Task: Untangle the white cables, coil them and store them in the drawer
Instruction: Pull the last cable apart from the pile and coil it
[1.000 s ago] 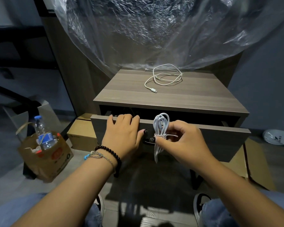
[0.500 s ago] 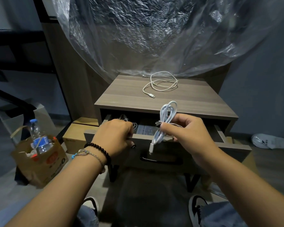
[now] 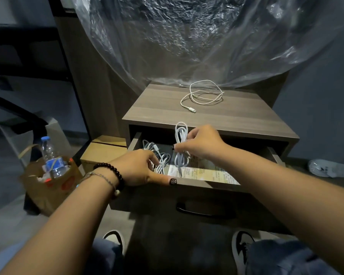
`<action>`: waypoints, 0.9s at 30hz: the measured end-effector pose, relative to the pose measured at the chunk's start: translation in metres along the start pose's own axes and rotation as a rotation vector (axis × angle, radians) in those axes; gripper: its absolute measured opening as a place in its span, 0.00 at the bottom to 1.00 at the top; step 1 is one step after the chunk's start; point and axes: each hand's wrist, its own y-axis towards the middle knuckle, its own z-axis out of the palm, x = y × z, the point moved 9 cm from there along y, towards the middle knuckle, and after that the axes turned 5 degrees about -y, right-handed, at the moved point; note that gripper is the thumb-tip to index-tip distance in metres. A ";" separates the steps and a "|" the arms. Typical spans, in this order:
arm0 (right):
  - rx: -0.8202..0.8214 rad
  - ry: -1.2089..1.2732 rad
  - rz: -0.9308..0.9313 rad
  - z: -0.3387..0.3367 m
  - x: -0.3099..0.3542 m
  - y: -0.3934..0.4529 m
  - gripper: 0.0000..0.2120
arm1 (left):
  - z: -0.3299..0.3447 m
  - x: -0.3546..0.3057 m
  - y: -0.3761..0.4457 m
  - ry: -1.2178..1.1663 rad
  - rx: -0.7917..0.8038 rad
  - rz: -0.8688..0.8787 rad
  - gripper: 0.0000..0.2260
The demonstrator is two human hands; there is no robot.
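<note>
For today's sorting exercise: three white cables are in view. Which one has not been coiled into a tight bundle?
The loose cable sprawled on the cabinet top; the others are bundled, one in the right hand, one in the drawer.

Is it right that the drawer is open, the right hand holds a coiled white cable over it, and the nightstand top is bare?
Not quite. The head view shows a loose white cable lying on the nightstand top. The rest holds: the drawer is open and the right hand holds the coiled cable over it.
</note>
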 end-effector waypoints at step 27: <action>0.446 0.111 0.439 0.128 -0.086 0.071 0.10 | 0.013 0.001 0.005 0.006 0.094 0.018 0.49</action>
